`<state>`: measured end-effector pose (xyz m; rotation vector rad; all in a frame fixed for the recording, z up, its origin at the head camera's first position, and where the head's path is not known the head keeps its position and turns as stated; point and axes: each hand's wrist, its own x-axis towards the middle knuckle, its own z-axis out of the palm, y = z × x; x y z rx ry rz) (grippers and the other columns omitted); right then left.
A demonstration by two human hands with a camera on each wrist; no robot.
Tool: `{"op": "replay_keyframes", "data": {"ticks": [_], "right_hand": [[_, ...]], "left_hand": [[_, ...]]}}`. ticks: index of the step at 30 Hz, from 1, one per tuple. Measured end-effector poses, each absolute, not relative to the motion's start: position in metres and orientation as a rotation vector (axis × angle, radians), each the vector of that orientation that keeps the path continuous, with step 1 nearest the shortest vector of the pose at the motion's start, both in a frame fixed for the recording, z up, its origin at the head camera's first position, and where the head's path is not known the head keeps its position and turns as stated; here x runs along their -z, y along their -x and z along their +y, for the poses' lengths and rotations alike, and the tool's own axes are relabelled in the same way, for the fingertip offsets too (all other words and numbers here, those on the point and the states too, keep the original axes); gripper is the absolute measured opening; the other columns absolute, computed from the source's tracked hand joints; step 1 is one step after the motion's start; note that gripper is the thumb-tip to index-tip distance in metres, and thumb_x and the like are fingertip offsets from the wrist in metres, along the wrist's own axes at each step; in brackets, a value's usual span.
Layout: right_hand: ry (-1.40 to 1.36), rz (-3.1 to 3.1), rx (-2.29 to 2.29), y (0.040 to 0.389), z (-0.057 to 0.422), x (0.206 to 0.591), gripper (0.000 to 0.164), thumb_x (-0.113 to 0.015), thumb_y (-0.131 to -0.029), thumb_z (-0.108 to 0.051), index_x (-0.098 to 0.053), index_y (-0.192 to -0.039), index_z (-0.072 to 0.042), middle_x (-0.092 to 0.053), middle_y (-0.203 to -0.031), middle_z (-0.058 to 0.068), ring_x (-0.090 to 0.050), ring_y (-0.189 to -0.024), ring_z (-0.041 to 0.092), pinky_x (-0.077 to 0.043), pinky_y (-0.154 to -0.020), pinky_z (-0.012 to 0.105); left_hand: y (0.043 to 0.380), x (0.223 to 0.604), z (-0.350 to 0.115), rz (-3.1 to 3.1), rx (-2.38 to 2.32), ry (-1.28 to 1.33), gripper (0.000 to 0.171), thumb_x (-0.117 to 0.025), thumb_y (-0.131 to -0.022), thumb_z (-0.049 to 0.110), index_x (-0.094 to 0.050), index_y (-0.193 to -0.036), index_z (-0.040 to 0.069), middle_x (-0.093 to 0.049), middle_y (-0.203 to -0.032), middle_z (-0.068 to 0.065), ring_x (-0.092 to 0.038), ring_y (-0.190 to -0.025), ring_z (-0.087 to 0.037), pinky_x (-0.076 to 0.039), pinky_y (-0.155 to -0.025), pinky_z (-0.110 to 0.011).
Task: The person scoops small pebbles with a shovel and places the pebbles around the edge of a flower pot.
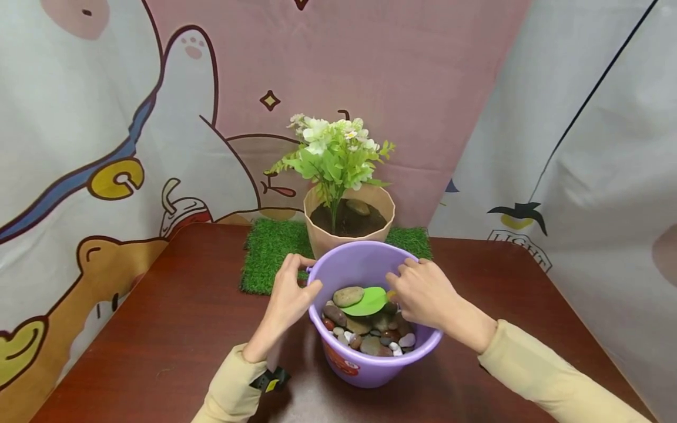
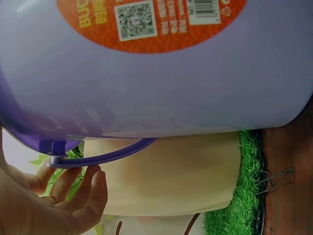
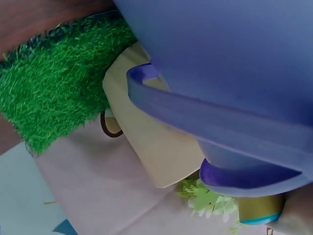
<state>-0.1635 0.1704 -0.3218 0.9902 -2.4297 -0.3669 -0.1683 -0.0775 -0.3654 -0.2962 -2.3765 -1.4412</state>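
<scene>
A purple bucket [image 1: 354, 258] stands on the table, holding many smooth stones [image 1: 375, 345]. At its left rim, my left hand [image 1: 290, 294] grips it, thumb over the rim and fingers beside the handle's hinge. In the left wrist view those fingers [image 2: 93, 193] curl by the purple bucket handle [image 2: 107, 156]. My right hand [image 1: 423, 291] reaches over the right rim and holds a toy shovel by its yellow handle, whose teal-edged end [image 3: 261, 210] shows in the right wrist view. A grey-brown stone [image 1: 348, 296] lies on the shovel's green blade [image 1: 370, 301].
Right behind the bucket stands a beige flowerpot [image 1: 317, 232] with dark soil, a stone and white-flowered greenery [image 1: 338, 153]. It sits on a mat of artificial grass [image 1: 270, 258]. The brown table [image 1: 211, 329] backs onto a printed cloth [image 1: 396, 76].
</scene>
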Motion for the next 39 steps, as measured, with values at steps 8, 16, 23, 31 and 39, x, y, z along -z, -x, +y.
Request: {"op": "replay_keyframes", "data": {"ticks": [8, 16, 23, 31, 39], "right_hand": [[-0.929, -2.418, 0.260, 0.1632, 0.1711, 0.3239, 0.025, -0.075, -0.072, -0.028, -0.054, -0.069, -0.015, -0.052, -0.058, 0.001, -0.053, -0.061, 0.022, -0.035, -0.048, 0.029], [-0.884, -2.410, 0.157, 0.1625, 0.1721, 0.3253, 0.027, -0.078, -0.069, -0.030, -0.054, -0.066, -0.017, -0.051, -0.058, -0.003, -0.053, -0.062, 0.020, -0.036, -0.050, 0.029], [-0.854, -2.407, 0.082, 0.1613, 0.1736, 0.3259, 0.026, -0.079, -0.066, -0.030, -0.056, -0.067, -0.018, -0.054, -0.059, -0.005, -0.052, -0.062, 0.018, -0.037, -0.051, 0.028], [-0.815, -2.417, 0.007, 0.1604, 0.1744, 0.3262, 0.024, -0.080, -0.066, -0.030, -0.059, -0.068, -0.018, -0.057, -0.062, -0.006, -0.049, -0.062, 0.016, -0.037, -0.054, 0.027], [-0.766, -2.428, -0.027, 0.1582, 0.1752, 0.3265, 0.025, -0.082, -0.064, -0.032, -0.063, -0.072, -0.018, -0.059, -0.063, -0.004, -0.047, -0.062, 0.016, -0.037, -0.054, 0.027]], "left_hand": [[0.1688, 0.3652, -0.0774, -2.357, 1.459, 0.316, 0.030, -0.060, -0.069, 0.003, -0.062, -0.099, 0.000, -0.056, -0.096, -0.014, -0.055, -0.089, -0.024, -0.052, -0.070, -0.029], [0.1685, 0.3645, -0.0770, -2.358, 1.473, 0.311, 0.030, -0.060, -0.069, 0.002, -0.062, -0.099, -0.001, -0.056, -0.097, -0.014, -0.056, -0.089, -0.024, -0.053, -0.069, -0.026], [0.1683, 0.3647, -0.0771, -2.362, 1.473, 0.306, 0.030, -0.061, -0.069, 0.003, -0.062, -0.099, 0.000, -0.056, -0.097, -0.014, -0.056, -0.090, -0.024, -0.053, -0.070, -0.025], [0.1683, 0.3647, -0.0774, -2.359, 1.439, 0.312, 0.030, -0.062, -0.069, 0.004, -0.062, -0.098, 0.001, -0.056, -0.096, -0.013, -0.055, -0.089, -0.023, -0.048, -0.071, -0.024], [0.1682, 0.3652, -0.0774, -2.353, 1.440, 0.315, 0.030, -0.061, -0.068, 0.004, -0.062, -0.098, 0.000, -0.057, -0.096, -0.013, -0.056, -0.090, -0.024, -0.047, -0.071, -0.024]]}}
